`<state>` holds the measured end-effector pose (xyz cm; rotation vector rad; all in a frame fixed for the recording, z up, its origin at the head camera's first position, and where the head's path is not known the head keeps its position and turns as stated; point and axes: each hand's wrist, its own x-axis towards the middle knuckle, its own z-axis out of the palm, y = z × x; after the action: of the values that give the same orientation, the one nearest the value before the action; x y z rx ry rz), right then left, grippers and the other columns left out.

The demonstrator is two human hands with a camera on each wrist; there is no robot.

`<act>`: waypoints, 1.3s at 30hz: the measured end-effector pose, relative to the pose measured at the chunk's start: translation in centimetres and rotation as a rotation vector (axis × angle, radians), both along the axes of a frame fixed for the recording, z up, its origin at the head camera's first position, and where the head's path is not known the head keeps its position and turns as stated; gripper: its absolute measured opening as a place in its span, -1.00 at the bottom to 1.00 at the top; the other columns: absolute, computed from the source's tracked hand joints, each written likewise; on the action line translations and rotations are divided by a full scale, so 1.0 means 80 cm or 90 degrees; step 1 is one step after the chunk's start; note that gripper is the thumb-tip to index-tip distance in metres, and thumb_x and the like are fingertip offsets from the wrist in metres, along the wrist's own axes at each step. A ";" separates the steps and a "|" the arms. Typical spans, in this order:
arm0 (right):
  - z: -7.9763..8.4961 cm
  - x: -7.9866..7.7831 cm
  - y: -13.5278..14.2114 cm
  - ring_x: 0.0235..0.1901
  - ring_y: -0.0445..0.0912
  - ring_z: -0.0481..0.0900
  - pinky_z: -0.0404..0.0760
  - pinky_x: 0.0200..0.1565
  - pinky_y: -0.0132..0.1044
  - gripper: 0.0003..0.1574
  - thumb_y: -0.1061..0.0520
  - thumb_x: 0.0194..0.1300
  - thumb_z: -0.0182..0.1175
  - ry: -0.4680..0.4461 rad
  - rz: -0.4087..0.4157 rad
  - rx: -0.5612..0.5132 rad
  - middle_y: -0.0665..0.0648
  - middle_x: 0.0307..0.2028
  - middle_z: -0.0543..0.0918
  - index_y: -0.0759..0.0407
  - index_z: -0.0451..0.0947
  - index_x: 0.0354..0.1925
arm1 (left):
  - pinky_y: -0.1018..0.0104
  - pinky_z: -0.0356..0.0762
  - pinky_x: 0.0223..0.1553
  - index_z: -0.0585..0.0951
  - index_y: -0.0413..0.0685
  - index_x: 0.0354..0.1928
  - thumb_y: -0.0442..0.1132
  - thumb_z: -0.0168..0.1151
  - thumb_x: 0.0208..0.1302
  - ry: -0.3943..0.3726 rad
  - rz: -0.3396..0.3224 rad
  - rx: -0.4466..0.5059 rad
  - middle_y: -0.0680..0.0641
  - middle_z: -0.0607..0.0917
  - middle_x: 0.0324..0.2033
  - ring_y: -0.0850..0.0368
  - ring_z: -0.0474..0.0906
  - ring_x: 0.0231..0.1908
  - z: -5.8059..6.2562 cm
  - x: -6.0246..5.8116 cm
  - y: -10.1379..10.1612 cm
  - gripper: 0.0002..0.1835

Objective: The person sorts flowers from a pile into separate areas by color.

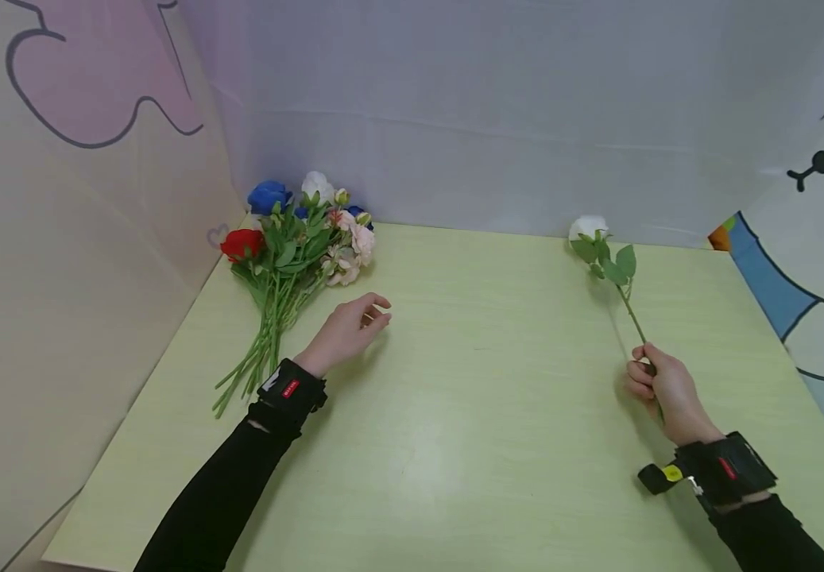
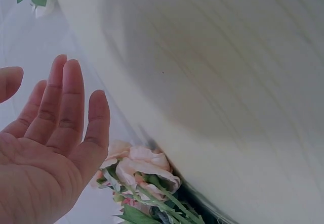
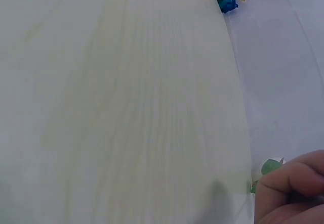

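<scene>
A single white rose [image 1: 588,228] on a long green stem is pinched in my right hand [image 1: 669,393], with its bloom pointing toward the back of the table. In the right wrist view, curled fingers [image 3: 291,183] show at the lower right, in front of its leaves [image 3: 271,166]. My left hand [image 1: 347,330] hovers beside the pile of flowers with relaxed fingers and nothing in them; the left wrist view shows its bare palm [image 2: 40,168]. That pile holds a red rose [image 1: 242,244], a blue rose [image 1: 268,197], a white bloom [image 1: 317,187] and pink flowers [image 1: 350,242], stems toward the front.
The pale wooden table [image 1: 454,397] meets a light grey-lilac curtain [image 1: 469,119] at its back edge. A cream wall panel [image 1: 61,262] with a pink shape borders the left side. On the right hangs a panel with a cartoon figure [image 1: 812,262].
</scene>
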<state>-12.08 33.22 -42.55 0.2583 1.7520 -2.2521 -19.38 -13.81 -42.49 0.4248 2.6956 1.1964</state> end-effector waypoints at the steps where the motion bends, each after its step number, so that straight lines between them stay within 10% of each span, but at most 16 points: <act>1: 0.000 0.000 0.006 -0.59 -0.11 -0.08 -0.10 -0.46 -0.23 -0.61 -0.09 0.66 -0.33 -0.002 -0.007 -0.012 -0.04 -0.60 0.06 0.08 0.26 -0.24 | 0.03 0.60 0.02 0.54 -0.17 0.22 -0.10 0.08 0.54 0.000 -0.001 0.000 -0.19 0.74 -0.08 -0.08 0.66 -0.08 0.000 0.000 0.000 -0.62; 13: -0.005 0.006 0.071 -0.65 -0.21 0.14 -0.02 -0.47 -0.24 -0.55 -0.06 0.66 -0.32 -0.020 -0.098 0.051 -0.09 -0.64 0.31 0.07 0.38 -0.29 | 0.02 0.60 0.04 0.54 -0.17 0.22 -0.13 0.08 0.54 0.002 -0.001 -0.001 -0.20 0.73 -0.05 -0.09 0.65 -0.06 -0.002 -0.002 -0.002 -0.64; 17: -0.007 0.009 0.088 -0.62 -0.26 0.36 0.19 -0.54 -0.30 -0.54 -0.02 0.65 -0.32 -0.030 -0.091 0.249 -0.13 -0.62 0.41 0.06 0.44 -0.28 | 0.02 0.61 0.03 0.54 -0.18 0.22 -0.13 0.08 0.54 0.002 -0.001 -0.002 -0.20 0.73 -0.05 -0.09 0.66 -0.06 -0.003 -0.002 -0.003 -0.64; 23: 0.001 0.011 0.109 -0.50 -0.31 0.39 0.48 -0.43 -0.39 -0.37 0.01 0.61 -0.33 -0.016 0.032 0.646 -0.10 -0.48 0.49 0.58 0.33 0.14 | 0.02 0.61 0.03 0.54 -0.16 0.22 -0.14 0.09 0.53 -0.002 0.004 -0.001 -0.20 0.73 -0.04 -0.09 0.66 -0.06 -0.004 -0.003 -0.004 -0.64; 30: 0.009 0.007 0.126 -0.46 -0.23 0.52 0.46 -0.43 -0.33 -0.33 0.00 0.57 -0.14 0.016 0.126 0.811 0.26 -0.40 0.67 0.68 0.33 0.12 | 0.03 0.60 0.06 0.53 -0.14 0.24 -0.14 0.08 0.54 -0.008 0.005 -0.002 -0.19 0.73 -0.02 -0.08 0.66 -0.03 -0.006 -0.002 -0.007 -0.64; 39: 0.003 -0.005 0.126 -0.47 0.12 0.59 0.40 -0.53 -0.27 -0.44 0.03 0.41 0.03 0.093 0.080 0.928 0.55 -0.31 0.64 0.60 0.40 -0.03 | 0.03 0.60 0.07 0.52 -0.15 0.25 -0.14 0.08 0.54 -0.008 0.002 -0.002 -0.19 0.73 -0.02 -0.08 0.66 -0.03 -0.006 -0.002 -0.008 -0.63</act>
<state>-12.44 43.32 -42.30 0.2176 2.9931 -0.5282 -19.52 -14.44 -42.94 0.4123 2.6881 1.1914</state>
